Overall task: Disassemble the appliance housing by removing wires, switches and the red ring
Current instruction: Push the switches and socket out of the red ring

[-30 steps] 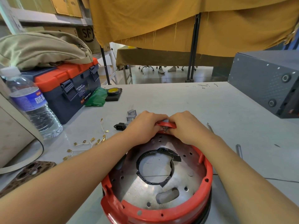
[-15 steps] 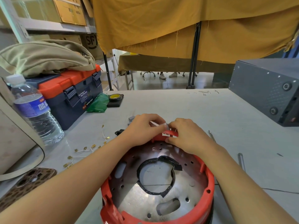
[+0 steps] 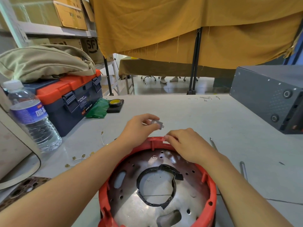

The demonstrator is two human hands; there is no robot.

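Observation:
The appliance housing stands at the near table edge, a round metal pan [image 3: 147, 208] with holes and a black-taped centre opening, wrapped by the red ring [image 3: 211, 192]. My left hand [image 3: 139, 130] is lifted just beyond the ring's far rim and pinches a small grey switch [image 3: 157, 123] between thumb and fingers. My right hand [image 3: 186, 145] rests on the far rim of the red ring, fingertips pressing its top edge. Loose white wires with brass terminals [image 3: 82, 158] lie on the table to the left.
A water bottle [image 3: 32, 118], a blue-and-orange toolbox [image 3: 68, 97] under a khaki bag, a green bag [image 3: 98, 108] and yellow tape roll [image 3: 115, 102] stand left. A grey metal box [image 3: 270, 95] sits right. Metal tools [image 3: 243, 169] lie right of the housing. A phone [image 3: 21, 192] is near left.
My left hand has pulled the small grey switch out of the ring's far rim and lifted it away and up. My right hand stayed on the rim.

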